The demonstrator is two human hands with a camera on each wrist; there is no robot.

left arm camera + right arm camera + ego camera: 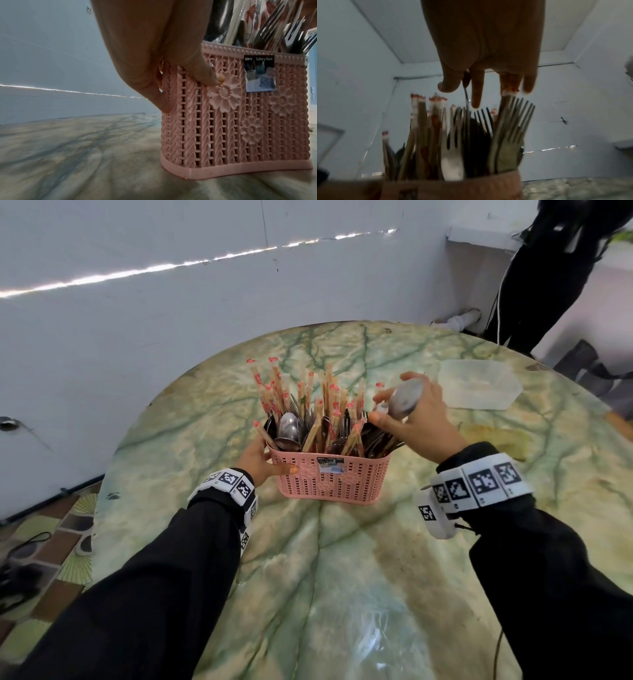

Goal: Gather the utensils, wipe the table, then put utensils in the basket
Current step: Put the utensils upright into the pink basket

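Observation:
A pink plastic basket [332, 477] [240, 121] stands near the middle of the round green marble table [342, 577]. It is packed with wrapped chopsticks [329, 392], forks [513, 121] and spoons [287, 429]. My left hand [263, 457] [154, 54] grips the basket's left end, thumb on the front wall. My right hand [382, 407] [464, 89] hovers over the basket's right part. It pinches a metal spoon [404, 400] by its thin handle [466, 97], bowl up, handle pointing down among the forks.
A clear plastic container [479, 385] sits on the table to the far right. A yellowish cloth or patch [496, 436] lies nearer, by the right edge. A white wall runs close behind the table. Dark fabric [548, 268] hangs at the upper right.

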